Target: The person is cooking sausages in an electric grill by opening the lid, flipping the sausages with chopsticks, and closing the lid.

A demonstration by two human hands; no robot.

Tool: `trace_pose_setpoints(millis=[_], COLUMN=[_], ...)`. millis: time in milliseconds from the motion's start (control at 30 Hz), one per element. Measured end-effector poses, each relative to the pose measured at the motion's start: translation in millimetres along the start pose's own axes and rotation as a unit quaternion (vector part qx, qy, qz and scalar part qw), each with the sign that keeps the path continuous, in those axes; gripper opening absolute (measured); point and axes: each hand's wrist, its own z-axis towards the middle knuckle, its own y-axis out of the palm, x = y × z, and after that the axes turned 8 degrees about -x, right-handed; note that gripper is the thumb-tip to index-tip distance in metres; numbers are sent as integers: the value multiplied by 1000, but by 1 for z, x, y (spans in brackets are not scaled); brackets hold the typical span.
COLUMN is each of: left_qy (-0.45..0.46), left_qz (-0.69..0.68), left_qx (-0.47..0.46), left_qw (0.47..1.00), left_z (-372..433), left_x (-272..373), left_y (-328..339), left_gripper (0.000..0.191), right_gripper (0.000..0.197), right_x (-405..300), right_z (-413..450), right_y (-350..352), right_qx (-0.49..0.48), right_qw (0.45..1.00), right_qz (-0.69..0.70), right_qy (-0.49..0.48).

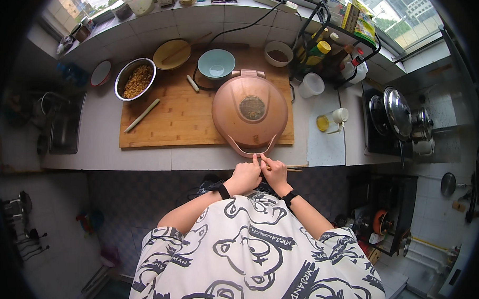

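A closed pink electric baking pan (233, 105) rests on the right part of a wooden board (177, 123). At its front handle, the index finger of my left hand (244, 175) touches or nearly touches the rim, the other fingers curled. My right hand (275, 174) is beside it, its index finger also at the handle, and holds wooden chopsticks (296, 168) that point to the right. A light blue bowl (216, 64) stands behind the pan. On the board's left lie a pale rolling pin (142, 115) and a short white stick (192, 83).
A steel bowl of brown filling (137, 82) sits at the board's back left, near a yellow bowl (172, 54). To the right stand an oil pot (331, 120), a plastic tub (311, 85), a bottle rack (334, 46) and a stove with lidded pans (397, 113). A sink (64, 123) is far left.
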Motion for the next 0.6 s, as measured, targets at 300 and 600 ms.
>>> trace_pose_setpoints(millis=[300,600], left_qy=[-4,10], left_qz=[5,6], left_qx=[-1,7], left_qw=[1000,1000], left_z=[0,-1], left_x=[-1,-4], left_y=[5,6], left_gripper=[83,82], right_gripper=[25,26], right_x=[-4,-5], right_z=[0,0], right_y=[0,-4], right_qx=[12,-30], right_qw=[1000,999], right_qz=[22,-1], right_qy=[18,39])
